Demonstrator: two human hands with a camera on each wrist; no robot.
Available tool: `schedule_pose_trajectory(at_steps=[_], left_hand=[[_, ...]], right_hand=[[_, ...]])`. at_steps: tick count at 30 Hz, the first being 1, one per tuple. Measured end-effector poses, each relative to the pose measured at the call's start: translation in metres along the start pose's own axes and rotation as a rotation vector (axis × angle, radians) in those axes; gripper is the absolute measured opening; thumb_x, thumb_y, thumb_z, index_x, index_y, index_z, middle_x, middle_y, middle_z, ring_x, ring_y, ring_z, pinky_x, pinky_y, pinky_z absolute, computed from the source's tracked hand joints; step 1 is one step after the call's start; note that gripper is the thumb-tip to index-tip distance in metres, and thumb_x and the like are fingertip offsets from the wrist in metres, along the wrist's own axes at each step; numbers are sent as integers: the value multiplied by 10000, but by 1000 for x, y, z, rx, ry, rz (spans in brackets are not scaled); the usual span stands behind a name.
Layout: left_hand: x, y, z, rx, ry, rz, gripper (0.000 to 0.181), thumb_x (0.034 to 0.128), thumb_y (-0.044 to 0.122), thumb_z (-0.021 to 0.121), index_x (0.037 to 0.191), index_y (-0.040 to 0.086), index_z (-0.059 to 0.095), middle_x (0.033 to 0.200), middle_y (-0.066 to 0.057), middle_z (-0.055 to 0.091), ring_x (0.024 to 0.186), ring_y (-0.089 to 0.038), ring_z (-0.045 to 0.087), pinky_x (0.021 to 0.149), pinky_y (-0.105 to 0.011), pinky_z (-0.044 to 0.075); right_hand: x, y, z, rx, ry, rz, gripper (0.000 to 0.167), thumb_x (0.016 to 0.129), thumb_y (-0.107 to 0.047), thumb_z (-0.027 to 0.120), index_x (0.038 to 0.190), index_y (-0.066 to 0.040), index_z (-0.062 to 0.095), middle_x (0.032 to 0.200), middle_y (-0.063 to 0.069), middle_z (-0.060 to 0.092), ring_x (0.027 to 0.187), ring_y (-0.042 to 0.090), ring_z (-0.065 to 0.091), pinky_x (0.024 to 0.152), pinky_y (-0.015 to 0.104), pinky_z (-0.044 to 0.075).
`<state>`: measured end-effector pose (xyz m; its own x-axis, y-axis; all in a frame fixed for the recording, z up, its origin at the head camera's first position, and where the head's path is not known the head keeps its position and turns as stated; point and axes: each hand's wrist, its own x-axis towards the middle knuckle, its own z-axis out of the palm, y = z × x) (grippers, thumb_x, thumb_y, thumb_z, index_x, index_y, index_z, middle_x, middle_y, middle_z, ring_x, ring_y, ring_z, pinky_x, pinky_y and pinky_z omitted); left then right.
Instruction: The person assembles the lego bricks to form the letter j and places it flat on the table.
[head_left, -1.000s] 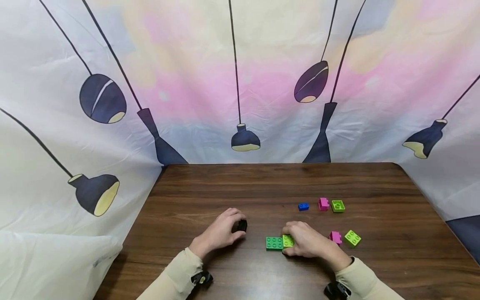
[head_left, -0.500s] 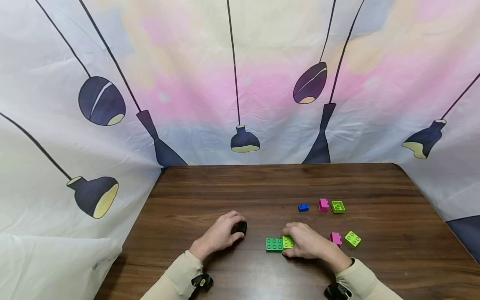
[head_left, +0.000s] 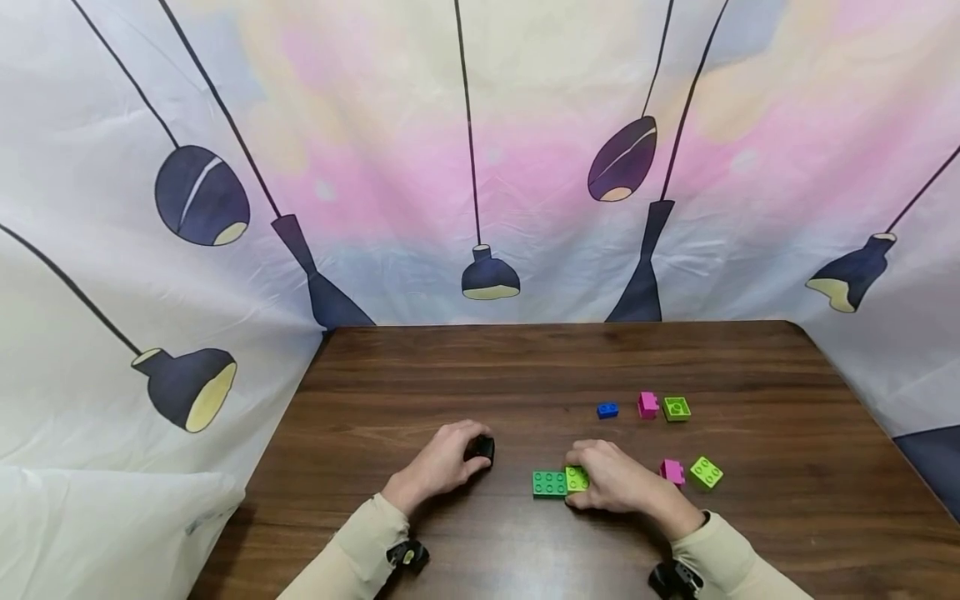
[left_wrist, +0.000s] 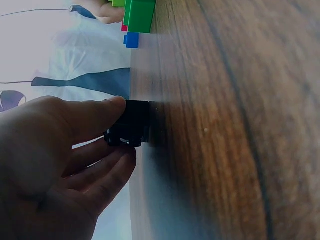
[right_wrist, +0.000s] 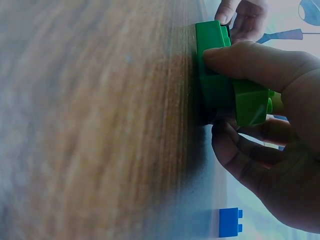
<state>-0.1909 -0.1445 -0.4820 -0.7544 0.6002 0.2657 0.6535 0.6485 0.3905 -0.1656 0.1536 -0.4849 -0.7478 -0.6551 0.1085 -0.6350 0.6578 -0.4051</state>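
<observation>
My left hand (head_left: 442, 462) pinches a small black brick (left_wrist: 131, 122) between thumb and fingers; in the left wrist view the brick is right at the tabletop. To its right, my right hand (head_left: 618, 479) grips a pair of joined studded toy bricks. The lower one is a longer green brick (head_left: 550, 484); a lime green brick (right_wrist: 251, 102) sits on top of it at the right end, as the right wrist view shows. My right thumb presses the green brick's near side, with the other fingers around the far side. Part of the lime brick is hidden by the hand.
Behind my right hand lie a small blue brick (head_left: 607, 410), a pink brick (head_left: 647, 406) and an upturned lime brick (head_left: 677, 409). Right of that hand are another pink brick (head_left: 672, 472) and a lime brick (head_left: 706, 472). A printed cloth (head_left: 555, 275) hangs behind the wooden table (head_left: 420, 375).
The black brick has turned slightly in my left hand. My right hand and the joined bricks stay in place; the head view shifts a little.
</observation>
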Motion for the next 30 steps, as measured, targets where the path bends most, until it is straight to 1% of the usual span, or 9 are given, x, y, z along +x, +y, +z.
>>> schedule_pose_trajectory(at_steps=[3,7,10,15,18,22,26,30], left_hand=[[-1,0,1,9,0,-3,311,822,147,779,1100,71,662,1048,-36,685,951,-163,646,797,-324,537],[-2,0,3,20,13,15,299,811,142,786,1077,76,665,1020,-34,694,920,-162,654,772,-315,542],[-1,0,2,34,23,22,273,812,156,789,1049,100,667,992,-23,696,905,-148,655,769,-309,541],[0,2,0,50,18,19,249,811,160,789,1029,109,681,983,-19,704,917,-143,660,791,-325,542],[-1,3,0,56,8,25,249,813,158,783,1036,98,688,998,-22,703,936,-153,661,806,-333,543],[-2,6,3,50,-10,35,281,832,166,753,1090,82,678,1052,-25,687,986,-158,646,833,-334,539],[2,10,2,43,11,35,313,841,169,734,1129,73,660,1080,-23,668,998,-157,633,842,-341,533],[5,13,0,46,24,29,317,839,178,733,1128,69,660,1068,-17,662,967,-153,637,824,-350,535]], right_hand=[[1,0,0,7,-14,1,275,735,-301,823,901,-141,673,824,-104,533,715,24,467,627,221,426],[0,-1,0,8,-32,-5,268,735,-303,822,888,-146,668,810,-111,518,705,19,456,618,221,417],[1,-1,-2,-9,-23,-9,271,724,-304,827,877,-148,667,804,-114,517,700,18,456,618,224,418],[1,-1,-1,-12,-9,-13,270,721,-299,828,876,-146,668,806,-112,523,701,20,457,620,221,421],[-1,-1,1,3,-2,-27,265,727,-295,826,877,-143,670,804,-113,522,698,10,448,609,210,413],[-5,-1,3,3,3,-52,261,728,-297,831,869,-140,676,784,-124,507,679,-6,431,579,186,397],[-3,1,-1,-19,14,-52,260,719,-294,835,858,-145,673,774,-125,496,676,1,429,584,196,402],[1,1,-3,-27,-5,-41,260,725,-305,829,866,-152,673,788,-120,505,692,9,442,608,209,415]])
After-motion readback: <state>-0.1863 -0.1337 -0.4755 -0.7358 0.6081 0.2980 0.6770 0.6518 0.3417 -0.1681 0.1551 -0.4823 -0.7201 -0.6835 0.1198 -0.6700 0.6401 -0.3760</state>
